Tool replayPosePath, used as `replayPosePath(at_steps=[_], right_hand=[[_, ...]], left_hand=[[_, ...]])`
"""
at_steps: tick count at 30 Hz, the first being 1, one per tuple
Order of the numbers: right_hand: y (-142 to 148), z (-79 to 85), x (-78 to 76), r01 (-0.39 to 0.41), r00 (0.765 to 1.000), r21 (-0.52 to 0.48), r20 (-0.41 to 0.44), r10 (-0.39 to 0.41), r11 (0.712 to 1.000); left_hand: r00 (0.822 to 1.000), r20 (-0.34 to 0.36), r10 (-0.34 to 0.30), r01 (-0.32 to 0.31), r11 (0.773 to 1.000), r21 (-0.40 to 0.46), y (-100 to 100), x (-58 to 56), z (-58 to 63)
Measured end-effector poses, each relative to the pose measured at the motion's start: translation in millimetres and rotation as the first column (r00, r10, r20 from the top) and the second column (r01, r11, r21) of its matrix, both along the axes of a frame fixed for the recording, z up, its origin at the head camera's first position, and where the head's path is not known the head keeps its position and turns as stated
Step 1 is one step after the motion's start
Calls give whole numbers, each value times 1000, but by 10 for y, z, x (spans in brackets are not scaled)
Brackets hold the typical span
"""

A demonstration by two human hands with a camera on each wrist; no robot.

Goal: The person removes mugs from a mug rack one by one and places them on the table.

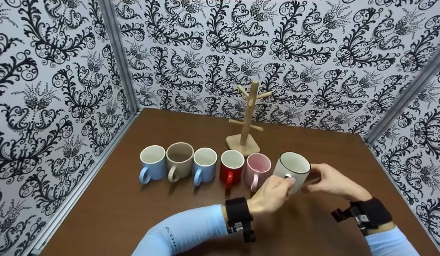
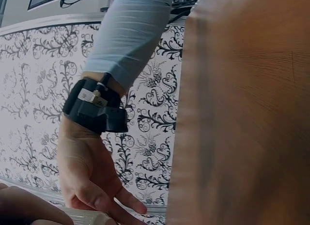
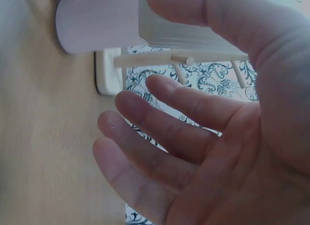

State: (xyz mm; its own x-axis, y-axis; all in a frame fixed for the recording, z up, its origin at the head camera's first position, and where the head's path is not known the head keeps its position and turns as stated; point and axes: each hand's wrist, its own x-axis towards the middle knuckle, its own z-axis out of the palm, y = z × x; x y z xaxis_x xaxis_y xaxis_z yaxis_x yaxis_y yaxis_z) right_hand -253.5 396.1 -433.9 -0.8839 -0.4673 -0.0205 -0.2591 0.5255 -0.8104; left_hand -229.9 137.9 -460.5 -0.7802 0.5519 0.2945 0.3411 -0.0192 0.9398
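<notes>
My left hand [image 1: 273, 195] grips the handle of a white mug [image 1: 299, 177] with a dark rim, tilted above the table. Beside its right side is my right hand [image 1: 332, 181], fingers loosely bent and apart. In the right wrist view the thumb [image 3: 179, 6] overlaps the mug [image 3: 193, 37], while the other fingers [image 3: 164, 128] spread with nothing between them. Left of the held mug stands a pink mug [image 1: 258, 165], its handle toward me. The left wrist view catches only part of the left hand [image 2: 29, 205] at the bottom corner.
A red mug [image 1: 231, 170], a blue mug [image 1: 205, 167], a beige mug [image 1: 180, 163] and another blue mug [image 1: 154, 165] continue the row leftward. Behind stands a wooden mug tree [image 1: 249, 117] with bare pegs. Patterned walls [image 1: 213, 46] border the brown table [image 1: 163, 227].
</notes>
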Motion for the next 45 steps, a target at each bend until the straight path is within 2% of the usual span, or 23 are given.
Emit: replayPosePath(at_steps=[5,10,12,19,27,35,45], right_hand=[[61,-24,7,29,997,113,-70,-21,993],[100,-65,-2,72,987,273,-158,-29,959],[108,-75,6,70,986,305,-165,-19,950],[125,-71,57,48,989,315,-147,-1,948],[101,-78,55,66,987,320,-163,-13,945],[103,-134,55,102,983,365,-181,-38,925],[102,-194,60,77,987,396,-158,-14,915]], left_hand=[[998,18,62,-61,998,-22,113,-15,-85],[995,15,96,-96,995,-24,212,-64,-171],[994,9,107,-107,994,-30,240,-85,-201],[976,15,216,-214,972,-102,333,-144,-296],[937,3,350,-345,925,-159,492,-226,-410],[924,36,381,-369,911,-187,598,-270,-508],[895,54,444,-421,877,-234,694,-310,-593]])
